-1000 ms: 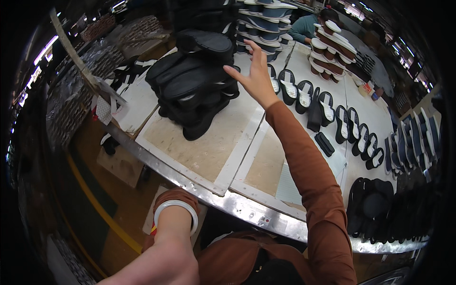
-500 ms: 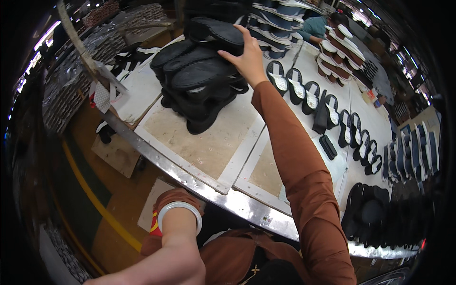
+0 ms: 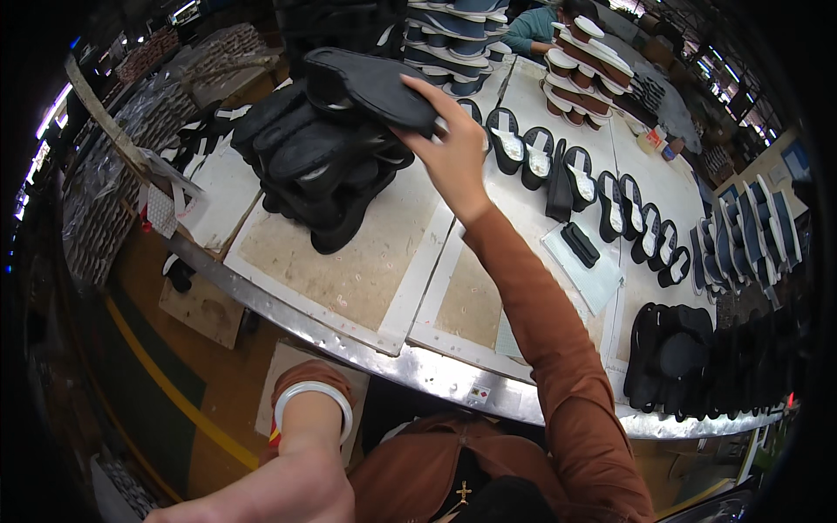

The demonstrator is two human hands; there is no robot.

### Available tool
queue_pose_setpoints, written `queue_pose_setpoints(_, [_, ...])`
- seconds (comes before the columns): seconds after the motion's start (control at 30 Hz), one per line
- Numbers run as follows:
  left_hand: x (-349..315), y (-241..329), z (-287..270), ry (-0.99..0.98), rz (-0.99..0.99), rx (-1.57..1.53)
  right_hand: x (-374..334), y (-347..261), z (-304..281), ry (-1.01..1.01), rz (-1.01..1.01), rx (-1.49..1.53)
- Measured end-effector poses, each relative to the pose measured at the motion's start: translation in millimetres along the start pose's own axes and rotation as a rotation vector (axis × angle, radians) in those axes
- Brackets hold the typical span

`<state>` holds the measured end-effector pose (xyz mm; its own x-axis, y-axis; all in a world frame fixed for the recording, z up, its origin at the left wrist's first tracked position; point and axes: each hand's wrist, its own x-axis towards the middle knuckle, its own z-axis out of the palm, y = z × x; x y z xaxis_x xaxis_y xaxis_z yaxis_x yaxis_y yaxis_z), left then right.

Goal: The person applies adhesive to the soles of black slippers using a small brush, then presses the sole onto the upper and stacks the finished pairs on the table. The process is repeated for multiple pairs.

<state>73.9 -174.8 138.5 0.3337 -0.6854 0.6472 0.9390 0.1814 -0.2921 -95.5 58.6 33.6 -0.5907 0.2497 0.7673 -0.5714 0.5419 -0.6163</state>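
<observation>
Right fingers [image 3: 436,98] pinch black sole [image 3: 370,87]; left hand [image 3: 296,488]: can't tell (fingers cropped).

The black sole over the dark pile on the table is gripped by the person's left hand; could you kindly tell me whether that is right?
Not quite, the hand is wrong: the head view shows the right hand gripping the black sole over the dark pile on the table.
</observation>
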Motion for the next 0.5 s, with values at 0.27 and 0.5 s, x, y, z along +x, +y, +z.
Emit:
queue_pose_setpoints(0.27, [-9.7,22.9,22.4,0.21,-0.288,-0.759,-146.0,-49.4,-92.2,0.191,0.181,-0.219])
queue_pose_setpoints(0.5, [-18.2,46.6,44.8,0.361,-0.322,-0.98,-223.0,-34.3,-98.3,0.044,0.294,-0.379])
